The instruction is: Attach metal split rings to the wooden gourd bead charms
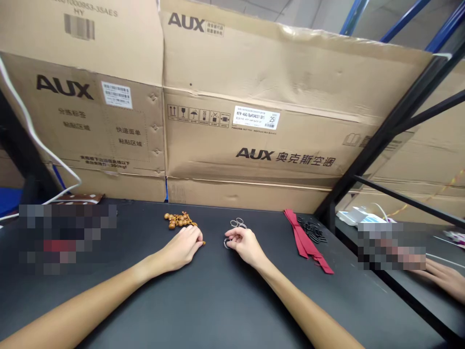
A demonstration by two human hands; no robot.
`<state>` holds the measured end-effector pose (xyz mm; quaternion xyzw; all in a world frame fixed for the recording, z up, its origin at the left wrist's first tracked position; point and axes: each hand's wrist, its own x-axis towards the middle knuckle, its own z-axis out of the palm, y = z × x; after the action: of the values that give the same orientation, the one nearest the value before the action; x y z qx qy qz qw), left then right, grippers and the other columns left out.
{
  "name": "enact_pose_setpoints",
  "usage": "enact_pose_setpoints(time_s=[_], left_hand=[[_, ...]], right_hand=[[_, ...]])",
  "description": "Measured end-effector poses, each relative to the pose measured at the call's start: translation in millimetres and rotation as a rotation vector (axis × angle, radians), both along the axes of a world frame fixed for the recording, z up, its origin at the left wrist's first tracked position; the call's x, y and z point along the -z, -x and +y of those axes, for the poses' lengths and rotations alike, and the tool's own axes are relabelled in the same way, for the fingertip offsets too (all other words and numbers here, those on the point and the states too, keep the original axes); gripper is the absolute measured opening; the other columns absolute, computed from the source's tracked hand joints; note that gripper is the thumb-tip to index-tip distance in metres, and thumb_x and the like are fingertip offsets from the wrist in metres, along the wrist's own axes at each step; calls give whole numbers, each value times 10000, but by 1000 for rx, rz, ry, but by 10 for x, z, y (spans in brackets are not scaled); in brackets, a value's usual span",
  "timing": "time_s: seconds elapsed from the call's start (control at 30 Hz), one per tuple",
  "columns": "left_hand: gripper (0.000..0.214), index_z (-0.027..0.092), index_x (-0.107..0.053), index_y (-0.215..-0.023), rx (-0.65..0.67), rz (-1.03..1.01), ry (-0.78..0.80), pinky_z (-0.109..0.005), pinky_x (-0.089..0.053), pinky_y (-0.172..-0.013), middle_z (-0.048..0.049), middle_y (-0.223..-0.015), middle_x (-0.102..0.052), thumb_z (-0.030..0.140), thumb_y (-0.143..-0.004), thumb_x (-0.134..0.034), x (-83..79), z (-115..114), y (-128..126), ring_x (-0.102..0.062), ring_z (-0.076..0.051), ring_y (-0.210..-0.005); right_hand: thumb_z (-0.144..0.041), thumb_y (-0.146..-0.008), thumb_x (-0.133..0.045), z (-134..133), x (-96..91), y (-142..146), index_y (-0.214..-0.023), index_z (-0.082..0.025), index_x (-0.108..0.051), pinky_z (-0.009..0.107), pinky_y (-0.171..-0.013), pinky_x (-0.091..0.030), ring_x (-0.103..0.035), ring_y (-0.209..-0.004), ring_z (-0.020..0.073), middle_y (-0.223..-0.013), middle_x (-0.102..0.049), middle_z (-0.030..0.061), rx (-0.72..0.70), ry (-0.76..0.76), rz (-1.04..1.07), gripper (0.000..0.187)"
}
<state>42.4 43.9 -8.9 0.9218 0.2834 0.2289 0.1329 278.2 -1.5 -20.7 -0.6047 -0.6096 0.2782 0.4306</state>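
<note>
Pinching a small silver metal ring [227, 243] narrowly at the fingertips, the right hand [245, 245] sits just below a loose heap of matching rings [237, 223] on the black tabletop [218, 300]. The curled left hand [179, 248] rests beside brown wooden beads [178, 220], its grip unclear, each kind seemingly kept apart within reach.

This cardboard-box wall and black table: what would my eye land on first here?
The huge cardboard AUX boxes stacked behind the black table dominate the top of the view. On the table, a bright red ribbon stands out to the right of the person's right hand. Brown wooden beads sit just beyond the left hand.
</note>
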Motion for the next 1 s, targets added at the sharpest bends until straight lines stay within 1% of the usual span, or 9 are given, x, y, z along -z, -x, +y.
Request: enact_pose_setpoints(time_s=[0.1,0.17,0.27,0.37,0.47,0.53,0.67,0.8,1.0], left_hand=[[147,189,-476,-824,-1,-3,-2,-329,-407,-714,-42,-835,-544,231,-938,-392,5,2,-2,-481,-198,-762],[147,190,-477,-823,0,-2,-8,-328,-407,-715,-42,-835,-544,233,-938,-396,6,4,-3,-483,-200,-764],[147,189,-477,-823,-1,6,-16,-333,-407,-723,-43,-836,-544,228,-938,-395,1,2,-5,-488,-201,-766],[148,186,-478,-823,-2,9,-14,-336,-409,-723,-46,-836,-543,224,-937,-391,-7,-5,-7,-488,-202,-770],[149,186,-477,-823,3,5,-6,-336,-410,-718,-47,-834,-545,221,-937,-386,-11,-5,-7,-484,-201,-767],[149,187,-478,-822,5,3,-6,-335,-410,-715,-47,-833,-544,225,-935,-388,-13,-6,-5,-484,-200,-764],[153,192,-459,-826,1,3,1,-334,-412,-722,-43,-837,-539,235,-943,-369,-41,-42,4,-488,-198,-763],[153,201,-451,-846,0,-29,82,-308,-419,-693,-34,-835,-552,257,-952,-357,-88,-113,11,-520,-186,-746],[163,203,-443,-845,-4,-124,267,-271,-433,-623,-1,-731,-575,288,-956,-360,-106,-134,-1,-569,-154,-640]], right_hand=[[-168,-645,-625,-32,2,32,-714,-168,-676,265,-604,-479,-556,-573,136,-633,-623,7,4,-9,-29,86],[-189,-665,-625,-43,20,44,-698,-176,-667,267,-596,-469,-550,-570,140,-630,-621,6,5,-22,-49,55],[-232,-698,-630,-45,50,40,-772,-177,-667,276,-635,-470,-562,-627,151,-688,-625,13,10,-53,-126,99],[-268,-730,-629,-53,31,28,-826,-176,-665,288,-675,-465,-561,-682,161,-768,-628,30,15,-57,-251,138],[-252,-776,-587,-74,-28,26,-765,-180,-647,296,-702,-454,-555,-721,168,-805,-614,38,-22,-44,-357,95],[-225,-799,-558,-90,-55,32,-716,-179,-622,303,-721,-449,-551,-745,175,-809,-598,42,-42,-40,-413,114],[-159,-831,-491,-122,-37,61,-710,-177,-556,316,-757,-450,-542,-800,192,-819,-569,60,-81,-97,-486,139],[-131,-850,-429,-158,6,105,-743,-181,-496,332,-751,-451,-533,-801,206,-827,-553,78,-64,-156,-519,136],[-186,-898,-361,-182,6,166,-821,-200,-440,286,-645,-433,-514,-655,165,-757,-544,32,-57,-213,-384,111]])
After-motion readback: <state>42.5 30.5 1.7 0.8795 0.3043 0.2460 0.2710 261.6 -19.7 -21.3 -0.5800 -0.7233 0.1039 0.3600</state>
